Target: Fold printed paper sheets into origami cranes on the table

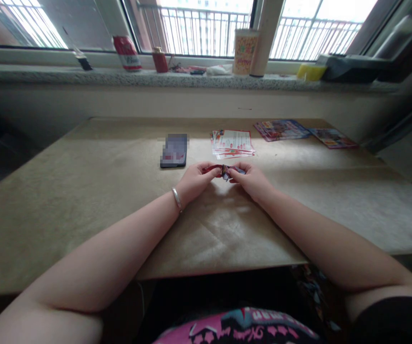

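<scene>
Both hands meet over the middle of the brown table (84, 191). My left hand (195, 180), with a silver bracelet on its wrist, and my right hand (251, 179) are closed on a small folded piece of red and blue printed paper (223, 171), pinching it between the fingertips just above the table top. A stack of printed leaflets (233, 143) lies just beyond the hands. A dark phone (174, 150) lies face up to the left of the stack.
More coloured leaflets (281, 129) and another sheet (332, 137) lie at the far right of the table. The windowsill (48, 75) holds a red can (127, 52), a small red object (159, 60), a paper cup (245, 51) and a yellow sponge (310, 71).
</scene>
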`<state>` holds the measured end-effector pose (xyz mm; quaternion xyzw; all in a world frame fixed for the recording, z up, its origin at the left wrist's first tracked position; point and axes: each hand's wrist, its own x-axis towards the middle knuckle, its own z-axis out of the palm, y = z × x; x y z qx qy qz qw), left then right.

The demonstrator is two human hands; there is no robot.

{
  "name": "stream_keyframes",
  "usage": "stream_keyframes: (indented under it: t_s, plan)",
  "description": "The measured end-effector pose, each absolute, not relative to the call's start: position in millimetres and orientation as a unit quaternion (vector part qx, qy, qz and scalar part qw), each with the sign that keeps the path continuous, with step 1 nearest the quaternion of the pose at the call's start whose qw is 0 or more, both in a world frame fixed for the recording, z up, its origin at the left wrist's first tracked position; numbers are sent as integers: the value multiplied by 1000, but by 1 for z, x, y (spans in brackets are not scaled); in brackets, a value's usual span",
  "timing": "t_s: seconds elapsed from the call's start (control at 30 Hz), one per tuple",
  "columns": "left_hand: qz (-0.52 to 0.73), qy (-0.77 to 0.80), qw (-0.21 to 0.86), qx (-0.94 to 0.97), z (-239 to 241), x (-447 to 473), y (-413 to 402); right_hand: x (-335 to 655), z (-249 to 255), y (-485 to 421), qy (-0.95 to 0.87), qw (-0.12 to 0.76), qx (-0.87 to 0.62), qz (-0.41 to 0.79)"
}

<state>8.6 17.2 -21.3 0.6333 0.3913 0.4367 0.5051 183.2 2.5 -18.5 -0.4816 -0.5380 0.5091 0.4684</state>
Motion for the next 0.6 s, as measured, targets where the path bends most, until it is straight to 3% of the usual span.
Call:
stream_keyframes:
  t_s: [0.23, 0.6]
  plan:
    - [449, 398, 426, 677, -24, 6, 21, 182, -19, 2, -516, 476, -471, 533]
    - [443, 410, 384, 699, -21, 6, 20, 185, -20, 3, -518, 445, -476, 555]
